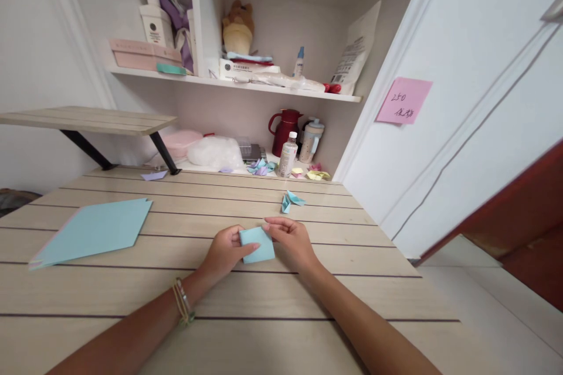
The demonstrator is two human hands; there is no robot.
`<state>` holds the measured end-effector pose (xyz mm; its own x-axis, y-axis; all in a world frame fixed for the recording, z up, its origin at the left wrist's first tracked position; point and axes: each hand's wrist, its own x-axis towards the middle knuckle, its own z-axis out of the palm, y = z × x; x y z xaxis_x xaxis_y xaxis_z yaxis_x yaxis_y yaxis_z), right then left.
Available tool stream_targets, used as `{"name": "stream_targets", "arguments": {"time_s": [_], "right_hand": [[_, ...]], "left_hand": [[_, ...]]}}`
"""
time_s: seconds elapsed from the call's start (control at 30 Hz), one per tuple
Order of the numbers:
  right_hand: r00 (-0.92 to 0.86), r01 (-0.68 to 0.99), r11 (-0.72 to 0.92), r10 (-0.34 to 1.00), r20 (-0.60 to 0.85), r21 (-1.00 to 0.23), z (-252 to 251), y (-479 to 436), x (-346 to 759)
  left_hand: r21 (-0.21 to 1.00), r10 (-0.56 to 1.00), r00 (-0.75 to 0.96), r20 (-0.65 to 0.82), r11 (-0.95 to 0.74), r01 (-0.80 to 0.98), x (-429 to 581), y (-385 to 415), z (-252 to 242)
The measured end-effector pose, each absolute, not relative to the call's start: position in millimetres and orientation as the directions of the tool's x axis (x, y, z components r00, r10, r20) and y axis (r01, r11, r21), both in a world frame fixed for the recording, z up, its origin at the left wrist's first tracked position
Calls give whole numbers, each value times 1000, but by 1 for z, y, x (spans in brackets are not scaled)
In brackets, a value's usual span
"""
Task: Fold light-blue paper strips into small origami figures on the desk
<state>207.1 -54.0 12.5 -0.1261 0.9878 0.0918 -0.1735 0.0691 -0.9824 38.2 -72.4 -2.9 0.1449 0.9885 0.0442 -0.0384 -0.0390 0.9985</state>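
Note:
A small folded piece of light blue paper (257,245) lies on the wooden table (246,316) between both hands. My left hand (225,251) pinches its left edge with curled fingers. My right hand (290,241) presses on its right side, fingers bent over the top edge. A finished light blue folded paper figure (290,200) rests on the table just beyond my right hand. A stack of light blue paper sheets (94,229) lies flat to the left, apart from both hands.
A small raised shelf (88,119) stands at the table's back left. Behind the table are a red jug (284,130), a bottle (288,156), a plastic bag (215,152) and several coloured paper figures (263,167). A door with a pink note (403,100) is right.

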Motion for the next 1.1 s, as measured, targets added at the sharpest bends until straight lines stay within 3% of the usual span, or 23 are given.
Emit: {"name": "stream_targets", "arguments": {"time_s": [0.3, 0.43, 0.57, 0.77, 0.83, 0.97, 1.1], "right_hand": [[-132, -136, 30, 990, 48, -990, 25, -56, 215], [-165, -125, -8, 986, 13, -992, 23, -53, 219], [-299, -63, -62, 953, -41, -996, 22, -52, 225], [-432, 130, 5, 901, -52, -991, 24, -56, 228], [-443, 122, -17, 894, -70, -992, 23, -57, 226], [-426, 133, -13, 902, -69, -991, 15, -53, 223], [-286, 234, 9, 956, -60, -972, 7, -42, 231]], "left_hand": [[993, 980, 189, -64, 82, -89, 38, -77, 14], [992, 983, 181, -42, 63, -111, 36, -78, 17], [1000, 983, 182, -9, 10, -8, 31, -73, 21], [978, 978, 199, 68, -105, 181, 24, -68, 25], [922, 967, 202, 154, -214, 324, 22, -67, 24], [694, 919, 223, 324, -391, 604, 17, -65, 23], [513, 855, 324, 405, -506, 693, 9, -66, 24]]}}
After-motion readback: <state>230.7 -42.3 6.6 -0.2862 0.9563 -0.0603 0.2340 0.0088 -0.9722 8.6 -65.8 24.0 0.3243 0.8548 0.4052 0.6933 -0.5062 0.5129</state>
